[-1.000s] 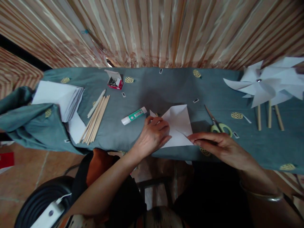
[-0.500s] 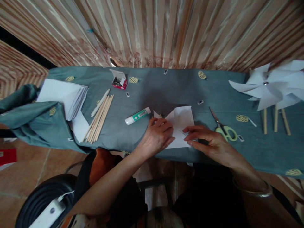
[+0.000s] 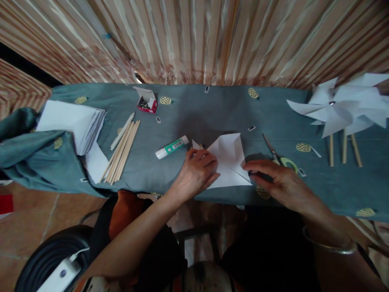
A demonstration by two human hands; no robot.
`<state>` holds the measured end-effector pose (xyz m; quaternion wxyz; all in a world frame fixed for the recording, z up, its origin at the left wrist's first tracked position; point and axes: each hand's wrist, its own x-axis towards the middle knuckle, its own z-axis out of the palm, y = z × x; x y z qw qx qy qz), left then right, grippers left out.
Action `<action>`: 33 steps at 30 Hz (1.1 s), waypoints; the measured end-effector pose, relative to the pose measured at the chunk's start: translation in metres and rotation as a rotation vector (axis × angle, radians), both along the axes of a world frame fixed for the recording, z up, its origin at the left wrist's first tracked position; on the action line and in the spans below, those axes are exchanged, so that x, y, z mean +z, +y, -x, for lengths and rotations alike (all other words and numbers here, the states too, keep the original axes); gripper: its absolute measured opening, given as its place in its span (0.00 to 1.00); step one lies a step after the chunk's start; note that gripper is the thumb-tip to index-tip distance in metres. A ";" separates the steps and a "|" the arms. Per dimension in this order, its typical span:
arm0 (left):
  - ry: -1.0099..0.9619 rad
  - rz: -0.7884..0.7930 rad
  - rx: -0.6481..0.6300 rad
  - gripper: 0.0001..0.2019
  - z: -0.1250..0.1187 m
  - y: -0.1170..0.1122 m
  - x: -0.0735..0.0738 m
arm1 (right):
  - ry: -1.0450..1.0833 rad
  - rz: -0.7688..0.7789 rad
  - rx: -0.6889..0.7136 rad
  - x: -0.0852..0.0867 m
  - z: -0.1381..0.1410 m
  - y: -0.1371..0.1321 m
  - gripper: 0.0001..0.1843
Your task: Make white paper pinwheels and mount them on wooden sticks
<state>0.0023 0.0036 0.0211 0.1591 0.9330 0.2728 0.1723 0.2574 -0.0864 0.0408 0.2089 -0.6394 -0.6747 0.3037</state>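
A white paper sheet (image 3: 229, 150), creased and with a diagonal slit at its lower right, lies at the table's near edge. My left hand (image 3: 199, 170) is closed, its bent fingers gathering the left part of the sheet toward the middle; the fingertips partly cover that paper. At the sheet's right edge, my right hand (image 3: 273, 176) pinches the paper beside the slit between thumb and fingers. Green-handled scissors (image 3: 275, 154) lie just beyond the right hand, their handles partly hidden by it. A green and white glue stick (image 3: 172, 147) rests left of the paper.
To the left are wooden sticks (image 3: 123, 154), a white pen (image 3: 122, 132), a paper stack (image 3: 68, 121) and an open red box (image 3: 146, 101) of small metal pieces. Paper pinwheels (image 3: 337, 107) on sticks lie at right. A pleated curtain (image 3: 194, 40) hangs behind the table.
My right hand has moved right along the sheet to its edge, uncovering the diagonal slit. The left hand stays on the paper. The whole view has shifted slightly.
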 end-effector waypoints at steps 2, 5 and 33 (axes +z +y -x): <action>-0.004 0.007 -0.001 0.10 0.000 0.000 0.000 | -0.057 -0.036 0.009 0.002 0.004 -0.002 0.15; -0.008 0.010 -0.004 0.10 0.000 0.000 0.000 | -0.073 -0.038 0.019 0.004 0.010 -0.004 0.19; 0.015 0.034 -0.002 0.10 0.001 -0.001 0.003 | 0.092 0.047 0.078 0.007 0.033 0.018 0.08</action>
